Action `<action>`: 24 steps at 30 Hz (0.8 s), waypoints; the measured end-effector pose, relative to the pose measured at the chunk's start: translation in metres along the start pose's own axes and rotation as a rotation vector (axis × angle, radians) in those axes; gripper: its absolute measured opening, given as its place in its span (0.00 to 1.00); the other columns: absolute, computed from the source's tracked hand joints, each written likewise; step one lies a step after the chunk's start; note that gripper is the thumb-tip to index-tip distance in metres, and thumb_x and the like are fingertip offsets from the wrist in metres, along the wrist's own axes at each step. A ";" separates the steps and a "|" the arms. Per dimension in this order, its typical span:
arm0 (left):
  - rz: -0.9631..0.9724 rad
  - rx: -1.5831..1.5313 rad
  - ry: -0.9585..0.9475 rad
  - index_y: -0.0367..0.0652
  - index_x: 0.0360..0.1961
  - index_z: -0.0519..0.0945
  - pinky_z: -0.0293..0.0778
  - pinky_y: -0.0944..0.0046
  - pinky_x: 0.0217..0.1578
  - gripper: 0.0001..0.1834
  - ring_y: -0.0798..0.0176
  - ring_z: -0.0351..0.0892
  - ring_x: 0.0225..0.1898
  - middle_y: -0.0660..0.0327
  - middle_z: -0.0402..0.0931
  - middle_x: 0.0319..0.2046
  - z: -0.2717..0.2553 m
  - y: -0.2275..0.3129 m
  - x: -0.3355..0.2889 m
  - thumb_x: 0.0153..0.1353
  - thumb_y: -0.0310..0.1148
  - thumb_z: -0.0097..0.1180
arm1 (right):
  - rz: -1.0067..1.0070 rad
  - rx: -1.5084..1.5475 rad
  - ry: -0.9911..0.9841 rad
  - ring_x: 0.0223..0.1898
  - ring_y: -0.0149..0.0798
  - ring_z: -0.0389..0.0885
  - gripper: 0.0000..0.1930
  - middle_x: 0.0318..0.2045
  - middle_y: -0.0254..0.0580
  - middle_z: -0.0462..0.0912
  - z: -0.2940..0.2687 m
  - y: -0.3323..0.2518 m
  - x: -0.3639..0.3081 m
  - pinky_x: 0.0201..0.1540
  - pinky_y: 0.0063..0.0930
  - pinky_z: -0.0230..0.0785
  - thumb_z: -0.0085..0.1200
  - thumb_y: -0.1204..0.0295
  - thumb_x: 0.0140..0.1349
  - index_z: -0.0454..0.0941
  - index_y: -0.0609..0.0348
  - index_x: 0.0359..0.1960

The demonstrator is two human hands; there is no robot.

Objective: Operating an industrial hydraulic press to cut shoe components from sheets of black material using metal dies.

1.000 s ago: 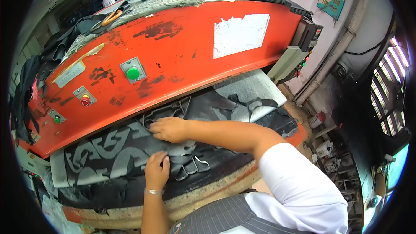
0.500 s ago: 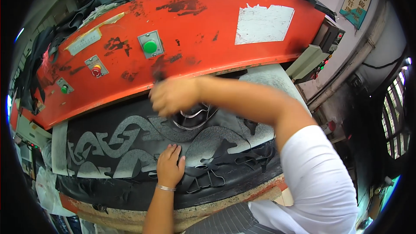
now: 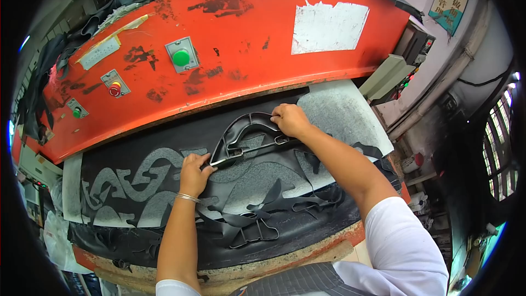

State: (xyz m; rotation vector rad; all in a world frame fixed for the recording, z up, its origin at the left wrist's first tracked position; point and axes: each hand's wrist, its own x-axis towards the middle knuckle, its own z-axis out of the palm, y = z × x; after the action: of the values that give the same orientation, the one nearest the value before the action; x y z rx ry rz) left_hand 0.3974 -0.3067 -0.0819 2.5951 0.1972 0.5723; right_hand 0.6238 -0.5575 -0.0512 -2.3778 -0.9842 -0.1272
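Note:
A curved metal cutting die (image 3: 258,148), shaped like an arch with a crossbar, lies over a black sheet of leather-like material (image 3: 131,142). My left hand (image 3: 196,174) pinches the pointed left end of the die. At the die's upper right end, my right hand (image 3: 290,120) grips the rim with fingers and thumb. Curved cut-out gaps run along the sheet to the left of the die and below it, showing a speckled grey surface. Loose scrap strips (image 3: 263,200) of the same black material hang along the near side.
Behind the sheet rises a red press beam (image 3: 235,38) with a green button (image 3: 181,57) and a red knob (image 3: 114,89). A pale grey cutting board (image 3: 342,112) shows at the right. A control box (image 3: 389,77) stands beyond it. A worn ledge (image 3: 263,266) runs along the near edge.
My right hand has come from near the beam to the die's right end. My left hand has left the sheet and taken hold of its left tip. The die now shows in full.

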 end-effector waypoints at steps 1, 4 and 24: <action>-0.021 -0.025 -0.017 0.37 0.43 0.82 0.69 0.58 0.44 0.21 0.52 0.72 0.41 0.57 0.74 0.33 -0.001 0.001 0.005 0.45 0.32 0.68 | 0.056 0.022 0.034 0.39 0.55 0.80 0.09 0.34 0.50 0.82 0.005 0.003 0.000 0.45 0.45 0.72 0.58 0.66 0.55 0.83 0.57 0.31; -0.029 -0.062 0.003 0.38 0.38 0.84 0.68 0.59 0.42 0.14 0.53 0.72 0.38 0.57 0.74 0.30 0.006 -0.002 0.011 0.48 0.31 0.66 | 0.119 0.048 0.063 0.40 0.56 0.80 0.10 0.35 0.52 0.82 0.017 0.011 0.000 0.45 0.45 0.71 0.57 0.65 0.56 0.83 0.58 0.33; -0.115 -0.088 0.143 0.39 0.28 0.85 0.70 0.63 0.33 0.07 0.60 0.74 0.30 0.61 0.78 0.24 0.012 -0.001 0.027 0.45 0.26 0.68 | -0.261 0.022 -0.168 0.63 0.48 0.67 0.40 0.60 0.57 0.69 -0.017 0.054 -0.056 0.69 0.48 0.45 0.61 0.55 0.54 0.60 0.61 0.65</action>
State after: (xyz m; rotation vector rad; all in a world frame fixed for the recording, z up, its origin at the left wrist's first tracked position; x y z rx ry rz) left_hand 0.4264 -0.3042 -0.0822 2.4415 0.3570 0.7082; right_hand 0.6215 -0.6324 -0.0783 -2.2581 -1.3670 -0.0128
